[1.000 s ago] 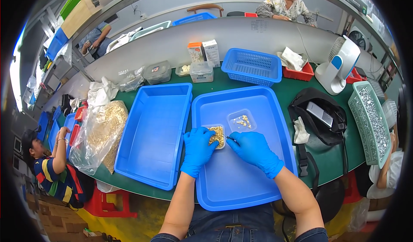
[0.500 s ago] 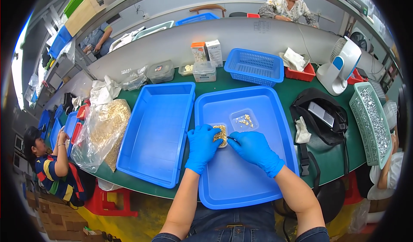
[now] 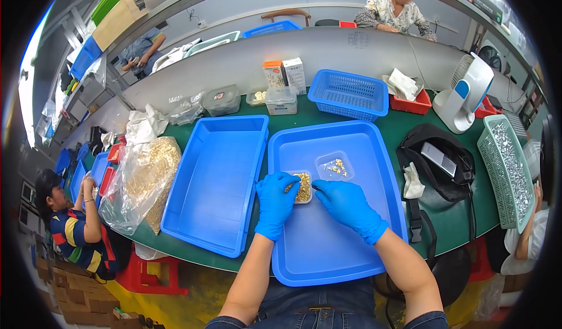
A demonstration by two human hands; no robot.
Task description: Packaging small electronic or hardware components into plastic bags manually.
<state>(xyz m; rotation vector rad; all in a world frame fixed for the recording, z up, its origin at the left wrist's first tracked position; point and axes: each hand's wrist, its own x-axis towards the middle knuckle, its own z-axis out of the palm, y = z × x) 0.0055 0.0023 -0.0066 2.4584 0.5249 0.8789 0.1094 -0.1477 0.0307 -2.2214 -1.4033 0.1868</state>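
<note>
I am sorting through small gold-coloured pieces, both hands in blue gloves working over the little clear tray of gold pieces (image 3: 303,187), which is sitting inside the blue tray in front of me (image 3: 351,253), near its left wall. My left hand (image 3: 275,203) is curling its grip around the little tray's left edge, fingers bent down onto it, steadying it. My right hand (image 3: 346,203) is at its right edge with the fingertips pinched together at the pile; whether a piece is actually caught in that pinch I cannot tell. As I judge it, I am mid-pick, and the next move is calling for a fine pinch and a short carry to the second clear tray (image 3: 334,165), lying just at one o'clock from my hands with only a few pieces in it. At nine o'clock the empty blue tray (image 3: 216,182) is resting on the green desk (image 3: 404,127), and beyond it a clear bag of gold pieces (image 3: 143,180). At twelve o'clock two upright cartons, one orange-topped (image 3: 273,74) and one white (image 3: 294,74), are standing behind a clear lidded box (image 3: 281,100); right of them a blue mesh basket (image 3: 349,93)
</note>
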